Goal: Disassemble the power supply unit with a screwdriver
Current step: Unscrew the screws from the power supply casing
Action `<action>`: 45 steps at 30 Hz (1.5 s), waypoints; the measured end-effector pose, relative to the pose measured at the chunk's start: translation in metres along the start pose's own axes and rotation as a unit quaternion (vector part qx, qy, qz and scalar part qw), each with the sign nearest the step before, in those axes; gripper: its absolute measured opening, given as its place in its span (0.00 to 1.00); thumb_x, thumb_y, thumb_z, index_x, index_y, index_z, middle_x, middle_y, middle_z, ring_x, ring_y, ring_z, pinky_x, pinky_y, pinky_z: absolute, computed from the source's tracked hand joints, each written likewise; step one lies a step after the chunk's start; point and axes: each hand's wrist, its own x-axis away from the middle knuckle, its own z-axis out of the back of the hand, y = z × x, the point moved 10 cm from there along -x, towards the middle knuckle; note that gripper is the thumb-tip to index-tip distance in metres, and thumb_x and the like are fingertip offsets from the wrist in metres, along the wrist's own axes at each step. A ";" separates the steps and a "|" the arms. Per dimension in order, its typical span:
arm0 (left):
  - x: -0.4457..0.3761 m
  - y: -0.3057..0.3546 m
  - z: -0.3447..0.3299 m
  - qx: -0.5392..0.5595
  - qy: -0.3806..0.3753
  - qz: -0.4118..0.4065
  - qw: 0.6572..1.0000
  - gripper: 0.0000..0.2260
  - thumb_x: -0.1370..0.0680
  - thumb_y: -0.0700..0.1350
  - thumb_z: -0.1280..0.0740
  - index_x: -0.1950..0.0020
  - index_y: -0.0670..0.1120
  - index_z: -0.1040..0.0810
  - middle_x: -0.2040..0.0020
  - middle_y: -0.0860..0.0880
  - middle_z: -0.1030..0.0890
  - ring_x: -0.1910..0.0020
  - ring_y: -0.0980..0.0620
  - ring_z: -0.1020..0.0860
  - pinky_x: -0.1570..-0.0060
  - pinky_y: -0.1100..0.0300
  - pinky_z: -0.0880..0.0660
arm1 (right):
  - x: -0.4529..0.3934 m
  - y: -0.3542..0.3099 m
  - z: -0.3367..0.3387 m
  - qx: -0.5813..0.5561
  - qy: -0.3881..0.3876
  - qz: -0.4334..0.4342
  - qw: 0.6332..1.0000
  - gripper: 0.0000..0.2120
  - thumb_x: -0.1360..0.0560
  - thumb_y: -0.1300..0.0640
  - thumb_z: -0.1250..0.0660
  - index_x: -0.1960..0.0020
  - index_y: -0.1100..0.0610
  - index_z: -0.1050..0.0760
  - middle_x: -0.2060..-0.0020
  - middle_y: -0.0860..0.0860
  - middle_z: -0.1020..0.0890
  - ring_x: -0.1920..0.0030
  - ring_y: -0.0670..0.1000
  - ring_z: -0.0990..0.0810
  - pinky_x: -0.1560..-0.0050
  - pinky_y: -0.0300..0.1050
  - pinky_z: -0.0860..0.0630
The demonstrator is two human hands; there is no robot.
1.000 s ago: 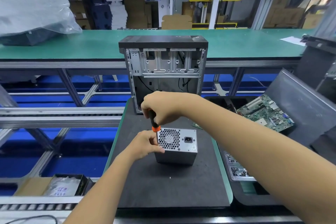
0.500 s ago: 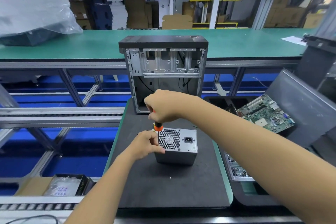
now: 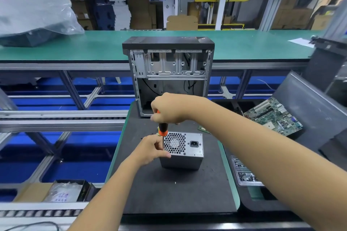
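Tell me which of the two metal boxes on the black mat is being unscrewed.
The small grey power supply nearest the person; the screwdriver stands at its left edge, between both hands. The tall open computer case behind it is untouched.

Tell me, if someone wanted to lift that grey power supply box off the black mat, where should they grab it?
Probably by the two plain side walls of the power supply unit, coming down from above. It stands upright on the black mat, and its top face is a fan grille and socket. The left hand touches its left edge; the right hand grips the screwdriver.
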 end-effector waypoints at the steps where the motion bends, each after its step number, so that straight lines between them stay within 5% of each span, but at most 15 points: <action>1: 0.000 0.000 0.000 0.001 0.001 0.001 1.000 0.22 0.38 0.47 0.19 0.71 0.48 0.34 0.74 0.58 0.29 0.73 0.60 0.34 0.70 0.68 0.33 | 0.001 -0.001 0.000 -0.003 -0.004 0.010 1.000 0.13 0.22 0.53 0.39 0.51 0.63 0.24 0.62 0.57 0.17 0.66 0.53 0.21 0.71 0.42 0.33; 6: 0.002 0.000 0.000 -0.002 0.003 0.003 1.000 0.22 0.38 0.49 0.19 0.71 0.48 0.35 0.74 0.59 0.29 0.72 0.60 0.33 0.70 0.68 0.34 | 0.011 -0.008 0.003 -0.096 -0.010 0.065 0.993 0.09 0.30 0.60 0.30 0.52 0.56 0.26 0.62 0.46 0.24 0.61 0.48 0.25 0.66 0.40 0.30; 10: 0.002 0.004 0.000 0.002 0.000 0.005 1.000 0.22 0.38 0.48 0.19 0.71 0.49 0.35 0.73 0.56 0.29 0.72 0.60 0.33 0.69 0.66 0.35 | 0.007 0.002 0.005 0.001 0.028 0.002 1.000 0.18 0.21 0.41 0.41 0.58 0.56 0.28 0.65 0.50 0.22 0.65 0.52 0.22 0.68 0.44 0.31; 13: 0.003 0.005 0.000 0.006 -0.002 0.003 1.000 0.22 0.37 0.47 0.19 0.70 0.47 0.34 0.71 0.53 0.29 0.72 0.60 0.33 0.69 0.67 0.34 | 0.003 0.004 0.005 0.065 0.036 -0.031 0.997 0.19 0.18 0.47 0.47 0.61 0.57 0.30 0.66 0.54 0.24 0.68 0.53 0.25 0.72 0.44 0.37; 17: 0.006 0.006 0.000 0.013 -0.005 0.005 1.000 0.21 0.37 0.48 0.19 0.69 0.48 0.33 0.73 0.55 0.30 0.73 0.60 0.35 0.71 0.68 0.35 | 0.005 -0.005 0.002 0.026 0.005 0.019 0.999 0.11 0.23 0.53 0.38 0.50 0.61 0.26 0.58 0.56 0.19 0.60 0.54 0.22 0.68 0.44 0.32; 22: 0.007 0.004 0.000 0.005 -0.034 0.011 0.999 0.15 0.36 0.46 0.21 0.66 0.48 0.28 0.72 0.58 0.30 0.71 0.60 0.34 0.69 0.69 0.33 | 0.010 -0.004 0.005 -0.030 0.011 0.057 0.998 0.09 0.31 0.63 0.31 0.52 0.55 0.25 0.56 0.49 0.23 0.55 0.51 0.25 0.64 0.41 0.28; 27: 0.008 0.011 0.007 0.001 -0.062 0.009 0.998 0.10 0.33 0.39 0.22 0.67 0.54 0.19 0.65 0.57 0.20 0.67 0.61 0.23 0.65 0.69 0.28 | 0.012 -0.005 0.006 -0.062 0.010 0.068 0.996 0.08 0.32 0.63 0.30 0.55 0.54 0.24 0.58 0.49 0.21 0.59 0.49 0.24 0.64 0.41 0.27; 30: 0.007 0.015 0.007 -0.012 -0.064 0.008 0.998 0.07 0.34 0.39 0.22 0.66 0.51 0.17 0.67 0.57 0.21 0.68 0.61 0.23 0.66 0.69 0.28 | 0.009 0.000 0.005 0.002 0.022 0.024 0.999 0.10 0.24 0.49 0.35 0.56 0.56 0.29 0.61 0.52 0.22 0.62 0.52 0.22 0.63 0.46 0.26; 33: 0.007 0.014 0.008 -0.016 -0.059 0.014 0.998 0.08 0.34 0.40 0.22 0.67 0.52 0.17 0.66 0.54 0.21 0.67 0.60 0.23 0.66 0.69 0.28 | 0.003 0.002 0.004 0.139 0.032 -0.015 0.990 0.13 0.18 0.53 0.46 0.60 0.56 0.35 0.66 0.51 0.28 0.69 0.50 0.30 0.72 0.44 0.36; 36: 0.007 0.015 0.007 -0.017 -0.065 0.007 0.998 0.11 0.34 0.40 0.22 0.69 0.54 0.19 0.65 0.54 0.18 0.65 0.56 0.21 0.65 0.65 0.26 | 0.004 -0.006 0.006 0.046 0.025 0.020 0.998 0.05 0.23 0.56 0.38 0.52 0.57 0.29 0.59 0.52 0.23 0.63 0.51 0.27 0.68 0.44 0.33; 40: 0.007 0.018 0.007 -0.025 -0.062 0.001 0.998 0.06 0.34 0.40 0.22 0.65 0.44 0.18 0.65 0.54 0.17 0.63 0.52 0.19 0.59 0.56 0.22 | 0.014 -0.018 0.006 -0.041 0.007 0.082 0.996 0.09 0.31 0.62 0.32 0.52 0.55 0.28 0.61 0.45 0.27 0.62 0.46 0.28 0.68 0.38 0.36; 42: 0.006 0.019 0.006 -0.028 -0.062 0.003 0.998 0.06 0.34 0.40 0.22 0.66 0.45 0.19 0.65 0.55 0.17 0.63 0.53 0.19 0.58 0.55 0.22 | 0.013 -0.012 0.007 -0.011 0.029 0.056 0.998 0.09 0.28 0.53 0.31 0.53 0.56 0.28 0.61 0.47 0.26 0.60 0.50 0.26 0.68 0.41 0.34; 45: 0.006 0.019 0.006 -0.028 -0.060 0.005 0.998 0.08 0.34 0.39 0.22 0.69 0.47 0.20 0.64 0.52 0.18 0.62 0.51 0.19 0.58 0.54 0.22 | 0.012 0.003 0.009 0.065 0.059 -0.017 0.996 0.20 0.20 0.41 0.43 0.63 0.54 0.32 0.67 0.51 0.26 0.66 0.52 0.25 0.70 0.43 0.34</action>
